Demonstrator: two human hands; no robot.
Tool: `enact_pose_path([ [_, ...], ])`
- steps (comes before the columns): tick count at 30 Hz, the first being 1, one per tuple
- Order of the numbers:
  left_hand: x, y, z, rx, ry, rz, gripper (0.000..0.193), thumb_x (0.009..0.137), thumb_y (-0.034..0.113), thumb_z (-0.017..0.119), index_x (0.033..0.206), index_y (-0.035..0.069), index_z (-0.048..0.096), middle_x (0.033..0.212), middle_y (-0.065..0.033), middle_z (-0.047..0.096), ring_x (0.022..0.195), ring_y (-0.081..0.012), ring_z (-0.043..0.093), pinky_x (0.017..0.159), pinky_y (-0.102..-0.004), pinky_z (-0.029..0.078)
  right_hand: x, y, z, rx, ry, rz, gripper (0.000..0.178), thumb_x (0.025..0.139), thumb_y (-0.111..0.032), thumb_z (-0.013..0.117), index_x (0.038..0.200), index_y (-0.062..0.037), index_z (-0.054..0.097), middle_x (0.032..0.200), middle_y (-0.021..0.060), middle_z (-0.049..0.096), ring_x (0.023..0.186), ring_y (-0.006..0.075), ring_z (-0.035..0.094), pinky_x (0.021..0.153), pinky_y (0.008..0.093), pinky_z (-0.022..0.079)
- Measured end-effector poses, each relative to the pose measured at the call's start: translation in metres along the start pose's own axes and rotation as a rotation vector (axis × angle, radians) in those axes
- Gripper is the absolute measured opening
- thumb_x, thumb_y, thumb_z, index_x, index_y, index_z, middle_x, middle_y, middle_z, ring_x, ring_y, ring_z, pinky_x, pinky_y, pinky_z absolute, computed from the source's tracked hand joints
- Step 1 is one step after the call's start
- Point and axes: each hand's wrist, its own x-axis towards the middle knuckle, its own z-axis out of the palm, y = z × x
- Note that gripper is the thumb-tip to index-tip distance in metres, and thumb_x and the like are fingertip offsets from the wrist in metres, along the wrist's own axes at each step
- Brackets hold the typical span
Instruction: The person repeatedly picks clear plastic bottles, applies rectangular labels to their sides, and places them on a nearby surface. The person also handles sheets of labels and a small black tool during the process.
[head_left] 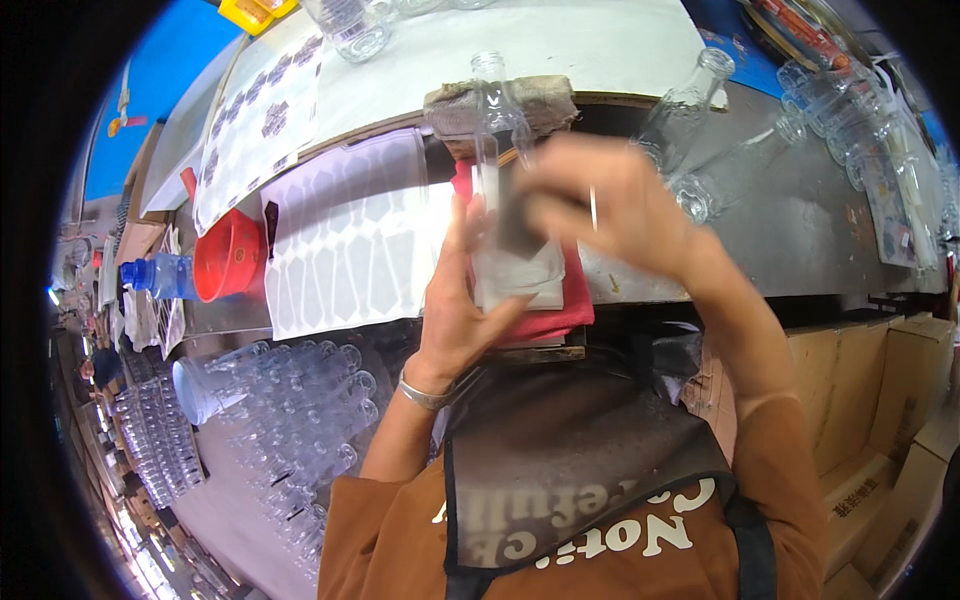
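Note:
A clear glass bottle lies with its neck pointing away from me, resting on a block wrapped in beige cloth. Around the lower part of the bottle my left hand is closed, thumb to the right and fingers along the left side. My right hand, smeared by motion, grips a dark flat piece over the bottle's body; its exact kind is blurred, and whether it touches the glass I cannot tell. Beneath the bottle are white sheets and a red cloth.
Left of my hands lies a sheet of pale bottle-shaped pieces, beside a red bowl and a blue-capped plastic bottle. Glass bottles lie at the right. Many more bottles stand low left; cardboard boxes are low right.

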Motion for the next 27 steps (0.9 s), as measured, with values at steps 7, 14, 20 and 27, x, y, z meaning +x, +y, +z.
enact_pose_path([
  [7, -0.002, -0.018, -0.002, -0.058, -0.019, -0.027, 0.109, 0.074, 0.004, 0.082, 0.160, 0.001, 0.015, 0.153, -0.0221, 0.044, 0.139, -0.0325, 0.048, 0.113, -0.0400, 0.041, -0.050, -0.004, 0.012, 0.140, -0.016, -0.051, 0.030, 0.069, -0.001, 0.072, 0.098, -0.0076, 0.069, 0.114, 0.0122, 0.070, 0.102, 0.0291, 0.065, 0.089, 0.0426, 0.052],
  [14, -0.003, -0.012, -0.001, -0.082, 0.001, -0.027, 0.107, 0.074, 0.004, 0.082, 0.159, 0.000, 0.016, 0.154, -0.0221, 0.043, 0.140, -0.0324, 0.047, 0.114, -0.0400, 0.039, -0.032, -0.009, 0.004, -0.068, 0.238, 0.009, 0.025, 0.073, 0.001, 0.071, 0.097, -0.0044, 0.069, 0.096, 0.0117, 0.069, 0.086, 0.0289, 0.067, 0.076, 0.0369, 0.056],
  [20, -0.001, -0.008, 0.000, -0.034, 0.004, -0.003, 0.105, 0.073, 0.004, 0.081, 0.158, -0.001, 0.019, 0.154, -0.0220, 0.043, 0.141, -0.0330, 0.046, 0.114, -0.0404, 0.039, 0.001, -0.008, 0.006, -0.078, 0.036, 0.022, 0.021, 0.083, -0.010, 0.068, 0.103, -0.0016, 0.070, 0.093, 0.0178, 0.070, 0.081, 0.0300, 0.070, 0.073, 0.0372, 0.056],
  [27, -0.001, -0.003, 0.002, 0.006, -0.019, -0.007, 0.115, 0.072, -0.001, 0.081, 0.160, 0.001, 0.007, 0.155, -0.0254, 0.040, 0.138, -0.0343, 0.048, 0.115, -0.0447, 0.038, 0.055, 0.007, -0.011, -0.334, 0.053, 0.016, 0.022, 0.087, -0.013, 0.068, 0.105, -0.0016, 0.069, 0.092, 0.0144, 0.071, 0.083, 0.0302, 0.069, 0.077, 0.0361, 0.055],
])
